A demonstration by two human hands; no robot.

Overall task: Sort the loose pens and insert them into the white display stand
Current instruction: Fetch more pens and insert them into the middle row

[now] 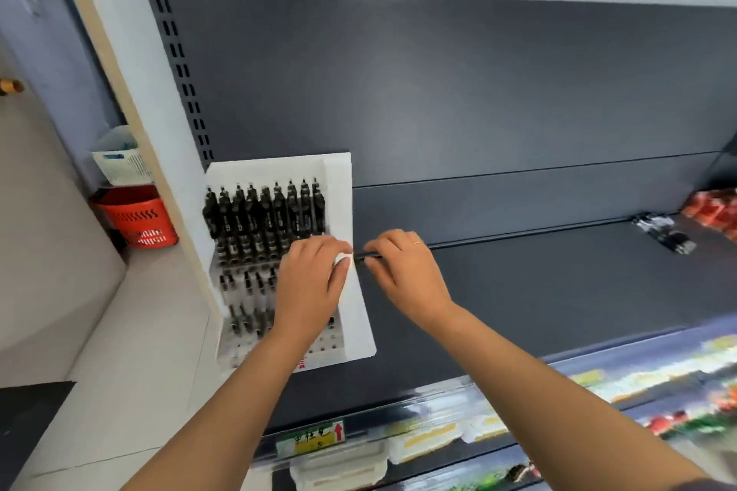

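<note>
- Now, the biggest thing is the dark grey shelf (538,291), and all my work sits on it.
- Next is the white display stand (343,187) at the left end of the shelf. Its top rows are full of stored pens (263,211), standing side by side. The lower rows have some pens and some open holes, but my arm hides part of them.
- My left hand (311,279) lies on the stand, with the fingers bent over its right wall. I think that grip is good, so the stand will not slide when I push.
- My right hand (402,271) is just beside the stand, fingers close together, pinching one pen.
- A small heap of loose pens (664,231) waits at the far right end of the shelf, well apart from my hands.
- The black pen (361,257) I hold lies flat and points left, its end almost at the stand's wall.
- To do this well, I should turn the pen so it stands up like the others. Then I should aim at an open hole in a lower row and push it in softly and straight.
</note>
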